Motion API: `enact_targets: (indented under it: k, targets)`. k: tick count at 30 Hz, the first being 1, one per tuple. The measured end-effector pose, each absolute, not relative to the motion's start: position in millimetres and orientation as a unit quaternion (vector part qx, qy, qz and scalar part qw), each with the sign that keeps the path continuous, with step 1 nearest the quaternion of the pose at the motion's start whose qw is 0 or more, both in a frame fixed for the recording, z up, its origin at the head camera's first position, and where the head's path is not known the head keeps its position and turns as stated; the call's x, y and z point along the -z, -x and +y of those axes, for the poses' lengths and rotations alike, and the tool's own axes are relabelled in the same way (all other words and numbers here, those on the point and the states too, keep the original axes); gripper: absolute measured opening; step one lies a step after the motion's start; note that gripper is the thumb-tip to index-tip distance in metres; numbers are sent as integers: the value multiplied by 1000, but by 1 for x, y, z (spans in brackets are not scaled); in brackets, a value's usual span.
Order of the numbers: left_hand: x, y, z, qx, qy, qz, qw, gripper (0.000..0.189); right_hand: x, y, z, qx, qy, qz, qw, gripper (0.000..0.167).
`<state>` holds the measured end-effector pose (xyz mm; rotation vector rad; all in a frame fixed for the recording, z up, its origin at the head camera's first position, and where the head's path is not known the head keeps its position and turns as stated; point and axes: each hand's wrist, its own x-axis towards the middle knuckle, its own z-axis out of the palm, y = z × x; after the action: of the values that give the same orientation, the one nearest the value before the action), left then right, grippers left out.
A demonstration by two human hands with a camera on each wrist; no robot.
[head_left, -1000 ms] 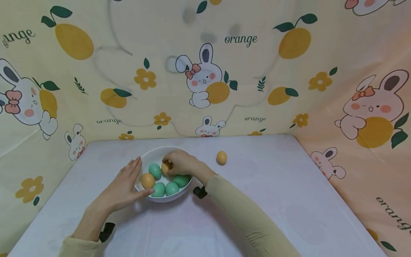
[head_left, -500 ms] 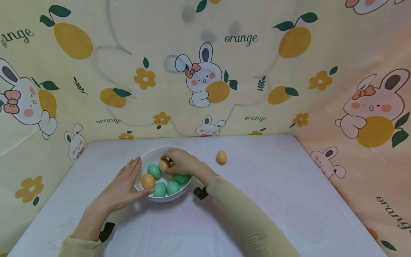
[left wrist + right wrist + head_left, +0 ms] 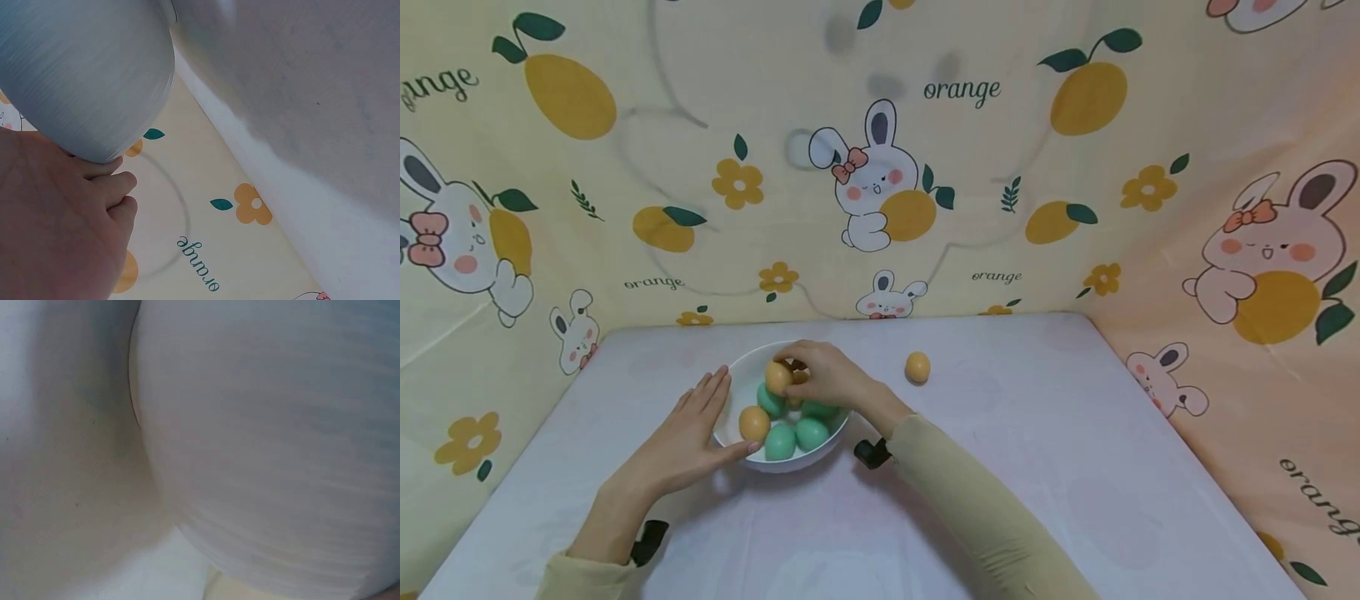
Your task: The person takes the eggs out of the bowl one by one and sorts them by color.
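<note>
A white bowl (image 3: 782, 467) holds several green eggs (image 3: 781, 442) and an orange egg (image 3: 754, 423) at its left. Inside the bowl, my right hand (image 3: 838, 381) pinches another orange egg (image 3: 778, 377) between thumb and fingers, above a green egg. A further orange piece shows partly beneath that hand. My left hand (image 3: 681, 442) rests against the bowl's left side with fingers extended, its thumb at the front rim. In the left wrist view its fingers touch the bowl's outer wall (image 3: 94, 75). The right wrist view is filled mostly by the bowl's outside (image 3: 262, 431).
One orange egg (image 3: 917, 367) lies alone on the white-covered table (image 3: 1000, 467), right of the bowl. Behind the table hangs a cream cloth (image 3: 970, 167) printed with rabbits and oranges, and it continues along both sides.
My right hand has lifted the pinched orange egg slightly up and left within the bowl. Several eggs at the front have shifted a little to the right. My left hand has stayed still.
</note>
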<state>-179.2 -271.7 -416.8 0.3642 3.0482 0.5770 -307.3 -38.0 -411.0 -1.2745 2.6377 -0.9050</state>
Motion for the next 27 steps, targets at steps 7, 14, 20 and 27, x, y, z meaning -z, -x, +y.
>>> enact_targets:
  k: [7,14,20,27]
  targets:
    - [415,179,-270,-186,-123,975,4,118,408,304,-28,325,424,845,10,51]
    - [417,179,-270,-184,-121,976,4,119,410,298,-17,351,438,827,-33,54]
    - [416,178,-269,-181,-116,977,8,119,408,292,-4,383,448,804,-80,56]
    - [415,178,-269,-178,-113,977,7,119,408,289,16,403,449,788,-123,54]
